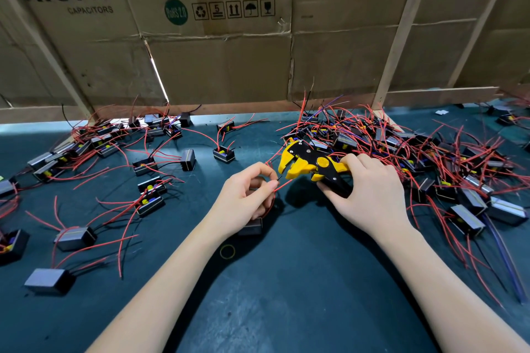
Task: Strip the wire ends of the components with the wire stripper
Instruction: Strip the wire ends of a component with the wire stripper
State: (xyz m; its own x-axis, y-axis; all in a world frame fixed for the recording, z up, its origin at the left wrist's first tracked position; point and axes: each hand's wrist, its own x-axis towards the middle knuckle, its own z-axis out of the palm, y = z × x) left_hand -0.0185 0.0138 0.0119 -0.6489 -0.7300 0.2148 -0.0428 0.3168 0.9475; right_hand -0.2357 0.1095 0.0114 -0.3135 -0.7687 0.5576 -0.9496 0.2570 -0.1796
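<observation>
Near the middle of the dark green worktop (286,295), a red wire (282,186) is being presented to the yellow-and-black wire stripper (311,165). For a clean strip, only the wire's tip should be fed squarely between the open jaws, the wire being held taut close to its end, and the handles being squeezed only once the tip is seated; a slanted entry would probably nick the strands. The left hand (246,195) is being kept curled, thumb and forefinger pinching the wire just short of the jaws, while its component (252,227) is lying partly hidden beneath that hand. The right hand (370,195) is being wrapped around the stripper's handles, gripping them without yet closing the jaws. Further components are lying scattered (149,185) at left and heaped in a tangled pile (415,157) at right.
</observation>
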